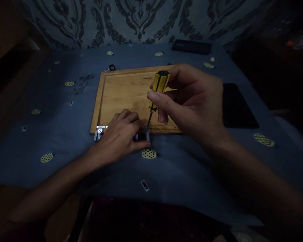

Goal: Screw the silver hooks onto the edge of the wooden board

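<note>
- Table (pixel 192 168), covered in blue spotted cloth: its near edge lies in front of the board, and a small tag (pixel 144 185) is seen on the cloth between the two.
- Left hand (pixel 121 136): laid at the board's near edge, with fingers curled and pressed down around the second bracket (pixel 146 135).
- First bracket (pixel 99 131): set at the board's near left corner with a screw head visible; judged fastened.
- Screwdriver (pixel 159 85): held nearly upright above the board's near edge, tip on the second bracket. This fixing is judged in progress; how deep the screw sits cannot be told.
- Right hand (pixel 192 101): raised over the board's right half, fingers pinched around the yellow handle.
- Board (pixel 123 90): wooden, flat, with a row of small holes along its near edge.
- Dark phone (pixel 238 106): just right of the board, so room there is limited.
- Loose metal parts (pixel 82 84): left of the board, well apart; open cloth is left between.
- Dark case (pixel 191 46): beyond the board's far right corner.
- Patterned wall (pixel 141 16): close behind the board's far side.
</note>
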Motion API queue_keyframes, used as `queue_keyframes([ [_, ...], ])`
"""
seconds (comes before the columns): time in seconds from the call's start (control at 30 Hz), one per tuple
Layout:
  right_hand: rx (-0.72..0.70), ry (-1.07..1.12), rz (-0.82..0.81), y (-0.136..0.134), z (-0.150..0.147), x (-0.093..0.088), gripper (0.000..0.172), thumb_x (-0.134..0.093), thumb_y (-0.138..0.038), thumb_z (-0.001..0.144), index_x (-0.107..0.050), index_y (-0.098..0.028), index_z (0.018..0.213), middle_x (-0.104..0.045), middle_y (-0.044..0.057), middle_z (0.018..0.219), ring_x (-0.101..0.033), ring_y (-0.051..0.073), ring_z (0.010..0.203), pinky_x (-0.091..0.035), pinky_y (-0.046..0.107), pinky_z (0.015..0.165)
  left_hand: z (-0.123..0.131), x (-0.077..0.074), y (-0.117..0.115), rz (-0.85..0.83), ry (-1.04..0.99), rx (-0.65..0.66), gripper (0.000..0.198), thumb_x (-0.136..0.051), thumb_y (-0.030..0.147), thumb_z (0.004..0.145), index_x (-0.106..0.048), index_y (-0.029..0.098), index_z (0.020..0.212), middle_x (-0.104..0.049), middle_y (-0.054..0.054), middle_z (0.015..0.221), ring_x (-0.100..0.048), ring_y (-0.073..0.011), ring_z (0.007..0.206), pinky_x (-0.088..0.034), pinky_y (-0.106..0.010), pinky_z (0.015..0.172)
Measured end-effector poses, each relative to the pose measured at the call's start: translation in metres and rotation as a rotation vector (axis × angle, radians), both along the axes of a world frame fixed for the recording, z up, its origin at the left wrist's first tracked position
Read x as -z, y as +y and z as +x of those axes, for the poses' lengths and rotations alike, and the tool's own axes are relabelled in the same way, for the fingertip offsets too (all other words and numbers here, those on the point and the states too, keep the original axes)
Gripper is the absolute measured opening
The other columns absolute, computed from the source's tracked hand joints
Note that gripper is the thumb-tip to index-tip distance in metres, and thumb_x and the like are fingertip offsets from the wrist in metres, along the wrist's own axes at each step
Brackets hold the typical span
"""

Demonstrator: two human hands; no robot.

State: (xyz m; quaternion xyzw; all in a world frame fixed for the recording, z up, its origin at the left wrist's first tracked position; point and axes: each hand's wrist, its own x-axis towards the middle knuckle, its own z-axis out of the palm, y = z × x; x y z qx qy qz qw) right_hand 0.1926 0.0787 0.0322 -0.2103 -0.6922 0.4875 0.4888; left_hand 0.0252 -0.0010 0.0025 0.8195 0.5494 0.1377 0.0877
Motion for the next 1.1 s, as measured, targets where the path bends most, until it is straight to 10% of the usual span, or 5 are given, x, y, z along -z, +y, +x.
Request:
queue_keyframes([
  [1.1,-0.092,-0.135,0.040,0.001,0.003,-0.004,0.032,-0.089,-0.037,0.075,-0.061,-0.021,0.078,-0.064,-0.005,0.073,-0.063,0.008,0.052,-0.051,0.020,0.046,0.000,0.001,-0.001,-0.015,0.005,-0.006,0.039,-0.080,0.046,0.085,-0.071,0.015,0.108,-0.066,-0.010,0.118,-0.056,-0.0306,0.111,-0.048,-0.045,0.096],
])
